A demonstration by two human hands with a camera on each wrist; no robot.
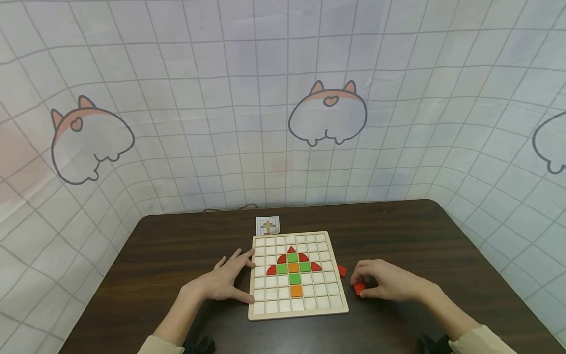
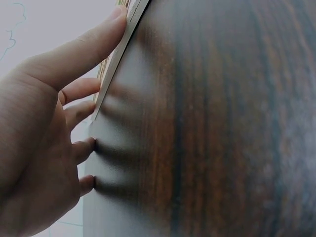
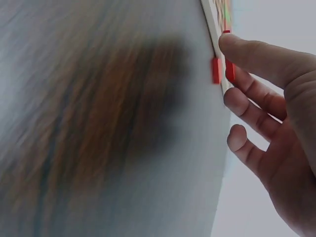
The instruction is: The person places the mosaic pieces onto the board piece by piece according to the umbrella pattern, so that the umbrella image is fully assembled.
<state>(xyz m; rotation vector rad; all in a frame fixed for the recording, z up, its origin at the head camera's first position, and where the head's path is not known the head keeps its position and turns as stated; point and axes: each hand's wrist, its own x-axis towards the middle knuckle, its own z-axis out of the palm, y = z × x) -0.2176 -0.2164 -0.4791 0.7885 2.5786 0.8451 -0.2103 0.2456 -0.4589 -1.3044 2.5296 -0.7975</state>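
Observation:
A square pale wooden grid board lies on the dark table, with red, green and orange tiles set in a symmetrical pattern around an orange tile low in the middle column. My left hand rests at the board's left edge, fingers spread, thumb touching the rim. To the right of the board, my right hand pinches a red tile between thumb and fingers; in the right wrist view this red tile stands on edge. Another red tile lies against the board's right edge.
A small pattern card with a similar coloured figure sits behind the board's upper left corner. The dark wood table runs back to a white gridded cloth hanging behind and at both sides.

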